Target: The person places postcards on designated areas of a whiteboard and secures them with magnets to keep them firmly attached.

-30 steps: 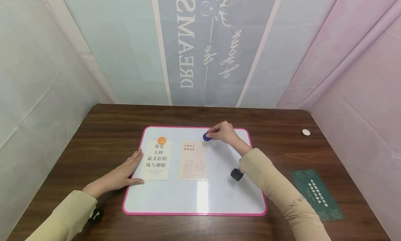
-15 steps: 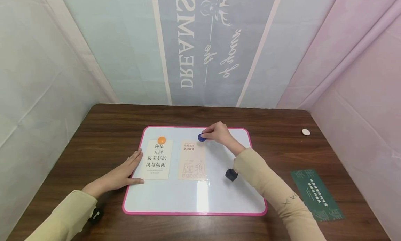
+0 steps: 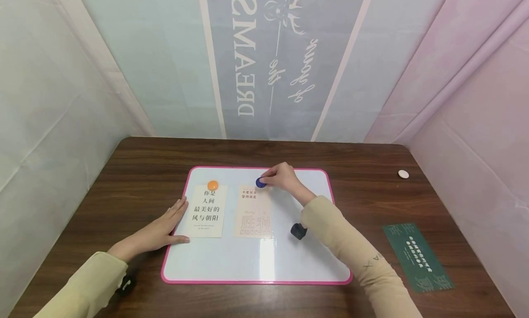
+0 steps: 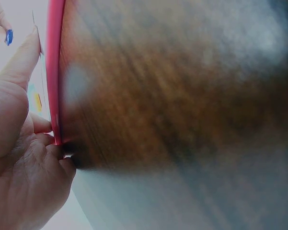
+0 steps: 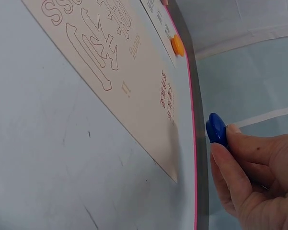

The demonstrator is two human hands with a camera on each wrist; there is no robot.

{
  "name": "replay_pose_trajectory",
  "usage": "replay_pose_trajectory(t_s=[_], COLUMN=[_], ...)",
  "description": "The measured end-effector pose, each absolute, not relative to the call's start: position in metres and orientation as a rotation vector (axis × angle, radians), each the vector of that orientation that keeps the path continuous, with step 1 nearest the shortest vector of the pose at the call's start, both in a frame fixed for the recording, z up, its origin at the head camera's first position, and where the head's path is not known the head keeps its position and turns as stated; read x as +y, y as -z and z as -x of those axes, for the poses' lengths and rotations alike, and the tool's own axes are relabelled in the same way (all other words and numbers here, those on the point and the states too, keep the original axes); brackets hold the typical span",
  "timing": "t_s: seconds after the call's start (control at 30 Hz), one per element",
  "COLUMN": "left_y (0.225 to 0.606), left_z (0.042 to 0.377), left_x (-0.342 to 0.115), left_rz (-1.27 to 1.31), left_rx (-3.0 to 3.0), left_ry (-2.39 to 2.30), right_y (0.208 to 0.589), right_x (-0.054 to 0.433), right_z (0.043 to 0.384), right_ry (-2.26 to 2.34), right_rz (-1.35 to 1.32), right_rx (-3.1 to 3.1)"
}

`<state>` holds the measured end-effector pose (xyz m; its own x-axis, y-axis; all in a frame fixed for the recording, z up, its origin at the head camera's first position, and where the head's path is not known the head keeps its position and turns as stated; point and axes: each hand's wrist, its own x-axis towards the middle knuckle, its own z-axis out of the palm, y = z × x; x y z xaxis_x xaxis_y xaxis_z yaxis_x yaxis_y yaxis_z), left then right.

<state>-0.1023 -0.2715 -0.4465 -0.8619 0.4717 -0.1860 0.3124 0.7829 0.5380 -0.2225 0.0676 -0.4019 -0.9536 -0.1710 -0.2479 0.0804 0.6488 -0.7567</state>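
Note:
My right hand [image 3: 284, 176] pinches a round blue magnet [image 5: 216, 129] between thumb and fingertips. In the head view the magnet overlaps the top edge of a pink card [image 3: 253, 212]; the right wrist view shows it raised off the board's surface. That card lies on a white whiteboard [image 3: 227, 263] with a pink rim. To its left is a cream card [image 3: 208, 226] with black characters, an orange magnet [image 3: 212, 185] sitting on its top edge. My left hand [image 3: 159, 226] rests on the board's left rim, fingers straight and thumb on the white surface.
A green card [image 3: 417, 258] lies on the dark wooden table [image 3: 157, 157] to the right of the board. A white round magnet [image 3: 403, 174] is at the back right. Fabric walls [image 3: 281, 79] close in the table's back and sides.
My right hand has moved left with the blue magnet, from beyond the pink card's top right corner to over its top edge. The left hand has stayed in place.

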Motion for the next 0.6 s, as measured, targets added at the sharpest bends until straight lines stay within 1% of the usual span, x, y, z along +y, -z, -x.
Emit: replay_pose_trajectory(t_s=[0.3, 0.6], left_y=[0.444, 0.444], left_z=[0.103, 0.103], left_x=[-0.271, -0.272], left_rz=[-0.599, -0.610], left_rx=[2.661, 2.657], left_ry=[-0.728, -0.722], right_y=[0.411, 0.417], right_x=[0.063, 0.056], right_z=[0.226, 0.228], right_ry=[1.177, 1.205], right_rz=[0.068, 0.007], right_rx=[2.595, 2.555])
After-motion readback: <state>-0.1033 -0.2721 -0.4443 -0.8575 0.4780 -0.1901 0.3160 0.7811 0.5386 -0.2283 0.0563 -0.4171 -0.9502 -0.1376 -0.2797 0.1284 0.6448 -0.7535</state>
